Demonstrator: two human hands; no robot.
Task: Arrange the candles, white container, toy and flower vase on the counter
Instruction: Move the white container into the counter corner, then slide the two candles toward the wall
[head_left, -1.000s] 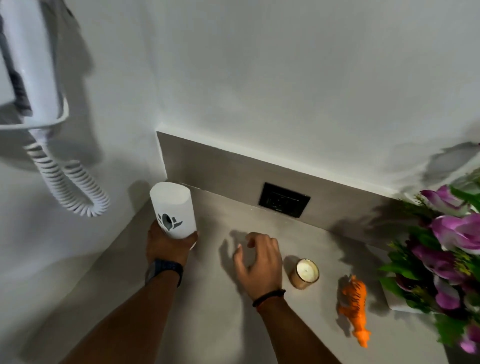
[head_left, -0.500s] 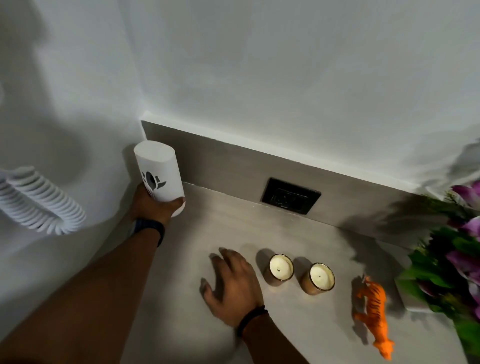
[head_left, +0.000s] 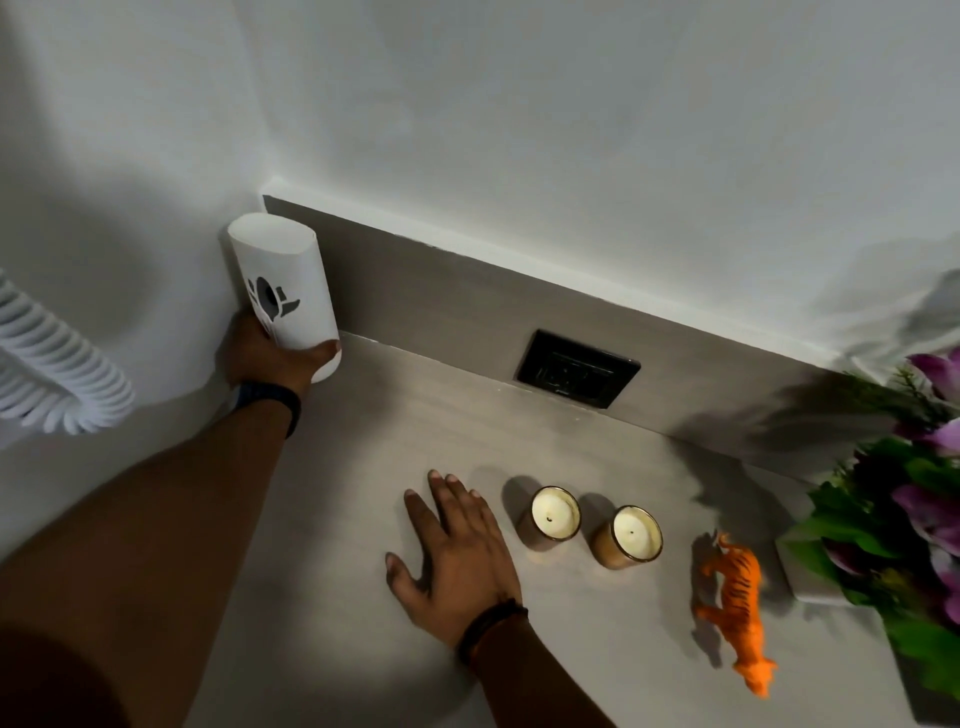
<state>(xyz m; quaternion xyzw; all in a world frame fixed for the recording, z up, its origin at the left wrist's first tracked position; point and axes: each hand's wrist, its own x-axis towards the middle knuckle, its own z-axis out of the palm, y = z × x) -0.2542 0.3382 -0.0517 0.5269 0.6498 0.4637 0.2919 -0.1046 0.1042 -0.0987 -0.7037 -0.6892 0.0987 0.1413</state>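
Note:
My left hand (head_left: 265, 356) grips the base of the white container (head_left: 283, 291), a tall cylinder with a black flower mark, in the far left corner of the counter (head_left: 389, 447) against the wall. My right hand (head_left: 457, 558) lies flat and spread on the counter, holding nothing. Just right of it stand two small candles in amber glass, the left candle (head_left: 555, 514) and the right candle (head_left: 636, 532), side by side. Further right an orange toy tiger (head_left: 735, 603) stands on the counter. The flower vase (head_left: 810, 582) with purple flowers (head_left: 914, 499) sits at the right edge, partly cut off.
A black wall socket (head_left: 576, 369) sits in the grey backsplash behind the candles. A white coiled cord (head_left: 57, 374) hangs on the left wall. White walls close off the corner at the back and left.
My left hand has carried the white container back into the corner. My right hand has let go of the second candle beside the first and drawn away to the left.

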